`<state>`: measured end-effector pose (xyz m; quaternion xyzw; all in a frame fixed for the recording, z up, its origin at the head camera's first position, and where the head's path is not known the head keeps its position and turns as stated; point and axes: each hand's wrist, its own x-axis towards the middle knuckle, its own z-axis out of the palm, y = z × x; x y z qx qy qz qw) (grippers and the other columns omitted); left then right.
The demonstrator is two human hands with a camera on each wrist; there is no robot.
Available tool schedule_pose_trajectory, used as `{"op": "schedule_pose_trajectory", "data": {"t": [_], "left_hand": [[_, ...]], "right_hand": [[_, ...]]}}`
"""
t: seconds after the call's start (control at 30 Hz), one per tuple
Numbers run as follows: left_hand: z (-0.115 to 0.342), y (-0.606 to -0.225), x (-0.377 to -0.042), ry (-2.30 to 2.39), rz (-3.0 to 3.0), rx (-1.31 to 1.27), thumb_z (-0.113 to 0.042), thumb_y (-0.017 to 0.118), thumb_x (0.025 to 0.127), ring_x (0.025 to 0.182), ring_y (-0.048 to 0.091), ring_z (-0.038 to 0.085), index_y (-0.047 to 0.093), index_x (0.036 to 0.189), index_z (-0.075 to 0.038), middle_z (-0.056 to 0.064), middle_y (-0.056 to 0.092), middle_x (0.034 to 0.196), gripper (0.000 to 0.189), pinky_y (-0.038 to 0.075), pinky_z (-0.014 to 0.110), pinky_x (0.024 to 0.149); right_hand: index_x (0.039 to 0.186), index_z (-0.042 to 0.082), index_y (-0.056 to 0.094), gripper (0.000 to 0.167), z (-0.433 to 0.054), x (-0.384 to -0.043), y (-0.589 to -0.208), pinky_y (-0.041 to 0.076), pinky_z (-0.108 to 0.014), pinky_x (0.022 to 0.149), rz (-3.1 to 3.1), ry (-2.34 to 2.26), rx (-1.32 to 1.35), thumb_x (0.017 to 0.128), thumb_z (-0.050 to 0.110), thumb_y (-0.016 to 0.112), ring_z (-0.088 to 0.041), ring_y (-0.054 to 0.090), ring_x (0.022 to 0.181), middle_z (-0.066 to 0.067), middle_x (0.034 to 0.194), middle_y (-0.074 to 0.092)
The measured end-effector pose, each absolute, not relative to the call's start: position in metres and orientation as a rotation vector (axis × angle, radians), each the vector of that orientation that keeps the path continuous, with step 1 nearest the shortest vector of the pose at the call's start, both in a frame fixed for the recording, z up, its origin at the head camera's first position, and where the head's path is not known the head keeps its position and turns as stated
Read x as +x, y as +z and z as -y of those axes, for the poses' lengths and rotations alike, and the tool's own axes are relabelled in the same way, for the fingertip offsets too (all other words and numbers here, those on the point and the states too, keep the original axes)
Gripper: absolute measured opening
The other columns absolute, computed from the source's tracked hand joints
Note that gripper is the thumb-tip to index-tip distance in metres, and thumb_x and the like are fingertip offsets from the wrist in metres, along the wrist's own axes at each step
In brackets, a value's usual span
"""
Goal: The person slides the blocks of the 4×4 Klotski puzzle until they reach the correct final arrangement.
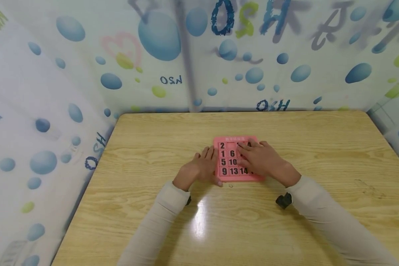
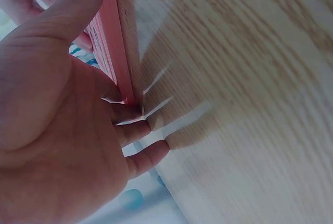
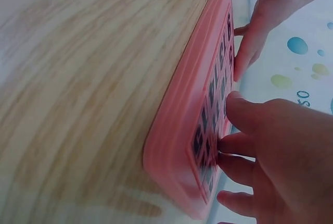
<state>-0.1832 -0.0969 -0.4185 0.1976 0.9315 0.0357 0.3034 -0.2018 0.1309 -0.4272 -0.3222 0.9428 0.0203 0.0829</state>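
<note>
A pink number sliding puzzle (image 1: 223,178) lies flat on the wooden table, its black-numbered tiles set in a frame. An unnumbered space shows in the top row, right of the 2. My left hand (image 1: 204,167) rests against the puzzle's left side, fingers extended onto the tabletop and thumb by the near left corner. Over the right part of the tiles lies my right hand (image 1: 264,159), hiding several numbers. In the right wrist view, the fingertips (image 3: 237,146) of that hand touch the tile faces, with the thumb held apart from the fingers.
The wooden table (image 1: 146,147) extends around the puzzle on every side. Behind it and at the left hangs a white covering (image 1: 206,66) with blue and green dots and lettering. Dark bands (image 1: 283,200) sit at both wrists.
</note>
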Motion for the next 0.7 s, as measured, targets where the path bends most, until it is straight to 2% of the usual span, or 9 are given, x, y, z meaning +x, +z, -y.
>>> {"op": "schedule_pose_trajectory", "data": {"t": [0.3, 0.53, 0.7], "left_hand": [[0.096, -0.419, -0.183, 0.087, -2.477, 0.532, -0.063, 0.066, 0.084, 0.154, -0.007, 0.029, -0.010, 0.158, -0.005, 0.015, -0.011, 0.166, 0.122, 0.011, 0.047, 0.124], [0.096, -0.420, -0.184, 0.055, -2.479, 0.551, -0.066, 0.065, 0.083, 0.154, -0.004, 0.031, -0.008, 0.158, -0.002, 0.017, -0.009, 0.166, 0.122, 0.014, 0.049, 0.123], [0.096, -0.420, -0.184, 0.044, -2.478, 0.550, -0.066, 0.065, 0.083, 0.154, -0.004, 0.030, -0.008, 0.158, -0.003, 0.016, -0.009, 0.166, 0.122, 0.014, 0.049, 0.123]], "right_hand": [[0.147, 0.009, 0.049, 0.056, -0.125, -0.203, -0.424, 0.037, -0.063, 0.106, -2.844, 0.033, -0.996, 0.103, 0.043, 0.050, -0.042, 0.037, 0.141, -0.011, 0.150, 0.050], [0.154, 0.014, 0.039, 0.059, -0.099, -0.206, -0.432, 0.032, -0.060, 0.111, -2.797, -0.014, -0.994, 0.103, 0.044, 0.047, -0.038, 0.028, 0.148, -0.006, 0.159, 0.037], [0.153, 0.014, 0.040, 0.059, -0.093, -0.205, -0.430, 0.031, -0.062, 0.112, -2.786, -0.015, -1.011, 0.103, 0.044, 0.048, -0.038, 0.028, 0.148, -0.007, 0.160, 0.035]]}}
